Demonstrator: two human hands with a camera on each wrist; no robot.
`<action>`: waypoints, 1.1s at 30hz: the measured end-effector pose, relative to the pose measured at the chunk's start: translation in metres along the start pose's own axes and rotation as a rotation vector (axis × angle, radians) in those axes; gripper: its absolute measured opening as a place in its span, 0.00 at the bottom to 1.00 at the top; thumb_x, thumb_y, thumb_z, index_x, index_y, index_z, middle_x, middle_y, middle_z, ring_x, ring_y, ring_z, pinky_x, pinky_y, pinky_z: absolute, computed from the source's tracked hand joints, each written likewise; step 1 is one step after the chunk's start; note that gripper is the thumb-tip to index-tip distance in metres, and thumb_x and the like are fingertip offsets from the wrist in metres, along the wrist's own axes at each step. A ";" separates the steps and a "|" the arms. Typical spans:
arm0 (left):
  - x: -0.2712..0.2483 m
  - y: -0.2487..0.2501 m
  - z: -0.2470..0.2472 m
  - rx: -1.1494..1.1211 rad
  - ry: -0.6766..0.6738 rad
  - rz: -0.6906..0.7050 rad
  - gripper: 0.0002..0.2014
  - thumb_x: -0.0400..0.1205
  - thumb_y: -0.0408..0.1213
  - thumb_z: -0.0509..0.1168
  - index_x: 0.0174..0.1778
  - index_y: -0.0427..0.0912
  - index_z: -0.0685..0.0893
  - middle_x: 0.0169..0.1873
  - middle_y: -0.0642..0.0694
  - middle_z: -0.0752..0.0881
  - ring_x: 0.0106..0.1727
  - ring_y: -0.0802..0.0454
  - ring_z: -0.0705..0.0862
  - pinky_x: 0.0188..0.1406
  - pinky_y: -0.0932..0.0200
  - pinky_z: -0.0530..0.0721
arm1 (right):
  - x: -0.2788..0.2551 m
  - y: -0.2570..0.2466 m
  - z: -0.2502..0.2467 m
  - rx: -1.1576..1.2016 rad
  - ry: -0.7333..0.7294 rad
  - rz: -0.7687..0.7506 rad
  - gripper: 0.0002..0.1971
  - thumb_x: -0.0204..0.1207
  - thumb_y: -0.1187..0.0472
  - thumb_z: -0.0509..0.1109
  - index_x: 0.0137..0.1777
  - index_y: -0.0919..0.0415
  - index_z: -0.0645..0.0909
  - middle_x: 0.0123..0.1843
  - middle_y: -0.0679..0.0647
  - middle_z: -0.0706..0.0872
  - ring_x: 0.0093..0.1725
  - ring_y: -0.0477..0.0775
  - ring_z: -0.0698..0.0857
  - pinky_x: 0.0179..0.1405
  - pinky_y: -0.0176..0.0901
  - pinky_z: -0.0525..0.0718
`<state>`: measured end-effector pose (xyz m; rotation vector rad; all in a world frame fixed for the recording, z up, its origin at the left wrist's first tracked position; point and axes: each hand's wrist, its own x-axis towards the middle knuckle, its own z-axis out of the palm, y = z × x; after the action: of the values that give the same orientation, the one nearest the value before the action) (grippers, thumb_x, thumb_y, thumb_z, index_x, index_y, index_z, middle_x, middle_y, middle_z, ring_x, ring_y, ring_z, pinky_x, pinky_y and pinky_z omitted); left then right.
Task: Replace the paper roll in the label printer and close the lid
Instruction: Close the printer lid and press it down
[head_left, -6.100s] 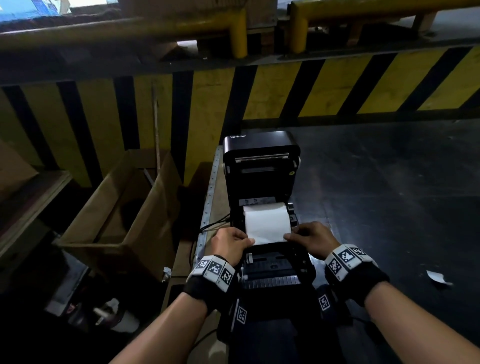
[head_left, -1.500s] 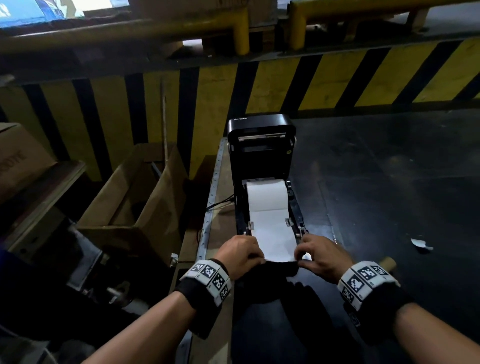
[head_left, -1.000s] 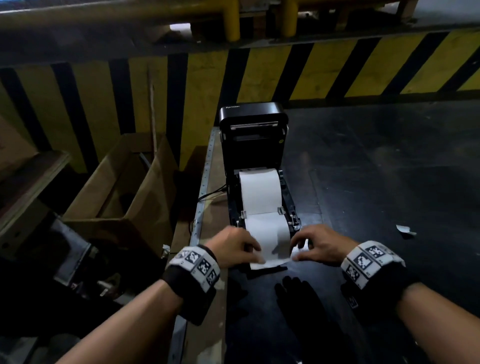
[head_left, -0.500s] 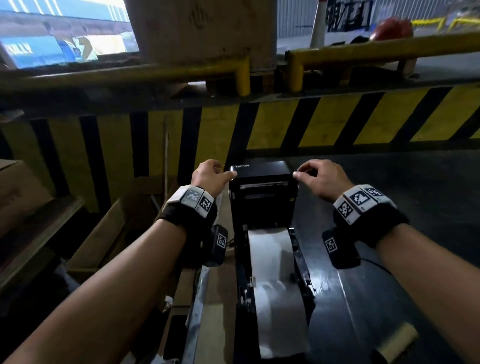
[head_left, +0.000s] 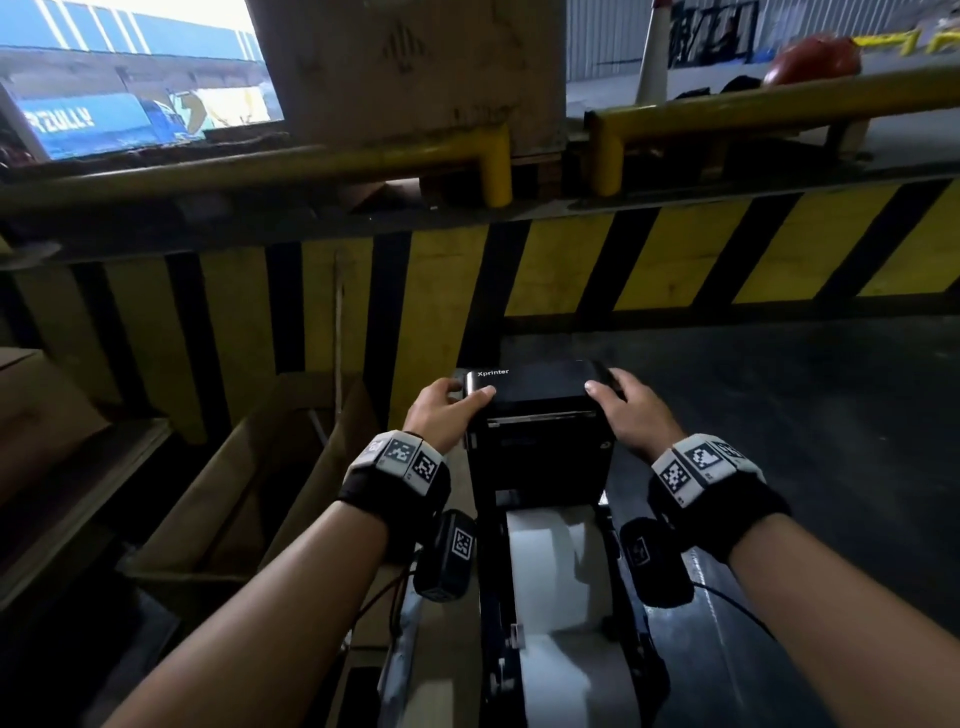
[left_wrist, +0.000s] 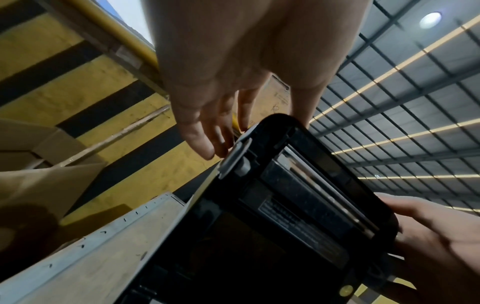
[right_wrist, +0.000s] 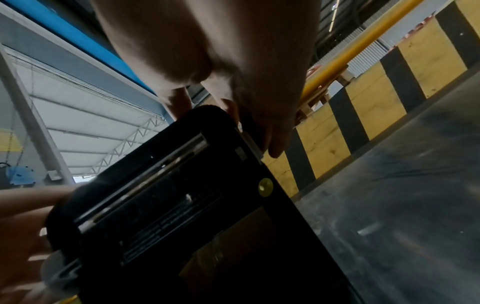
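While the paper roll (head_left: 550, 561) sits loaded, both hands have left its strip; left hand (head_left: 441, 410) and right hand (head_left: 631, 410) now clamp fingers (head_left: 592, 387) on the upright lid (head_left: 537, 415). Closing comes next, I judge.

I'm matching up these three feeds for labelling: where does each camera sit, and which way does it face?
Head: on the head, facing forward and down at the printer lid, paper roll; both forearms show.
Left wrist: under the left hand, looking up along its fingers at the lid's underside.
Right wrist: under the right hand, likewise.
Shared: all show both hands on the lid.
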<state>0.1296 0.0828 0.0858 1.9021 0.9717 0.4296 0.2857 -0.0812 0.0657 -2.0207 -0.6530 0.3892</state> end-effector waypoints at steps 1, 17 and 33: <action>-0.004 -0.001 0.000 -0.015 -0.004 0.008 0.38 0.65 0.64 0.68 0.67 0.44 0.78 0.61 0.46 0.85 0.59 0.47 0.85 0.61 0.42 0.84 | -0.005 0.000 0.000 0.013 0.004 -0.004 0.27 0.77 0.46 0.61 0.73 0.57 0.69 0.73 0.58 0.77 0.72 0.60 0.74 0.71 0.49 0.69; -0.127 -0.073 0.005 -0.045 -0.424 0.087 0.34 0.68 0.37 0.78 0.70 0.49 0.73 0.61 0.46 0.85 0.64 0.50 0.83 0.67 0.47 0.82 | -0.149 0.076 -0.022 0.160 -0.226 -0.145 0.27 0.68 0.65 0.76 0.67 0.52 0.74 0.59 0.51 0.83 0.59 0.46 0.81 0.47 0.16 0.77; -0.164 -0.100 0.040 -0.016 -0.335 0.162 0.40 0.69 0.47 0.77 0.74 0.46 0.65 0.65 0.53 0.79 0.60 0.61 0.80 0.46 0.82 0.78 | -0.183 0.093 -0.004 -0.048 -0.291 -0.072 0.32 0.70 0.43 0.70 0.72 0.51 0.67 0.59 0.39 0.75 0.61 0.42 0.76 0.63 0.37 0.70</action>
<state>0.0070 -0.0412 -0.0048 1.9666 0.5957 0.1998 0.1668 -0.2299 -0.0105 -1.9972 -0.9188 0.6368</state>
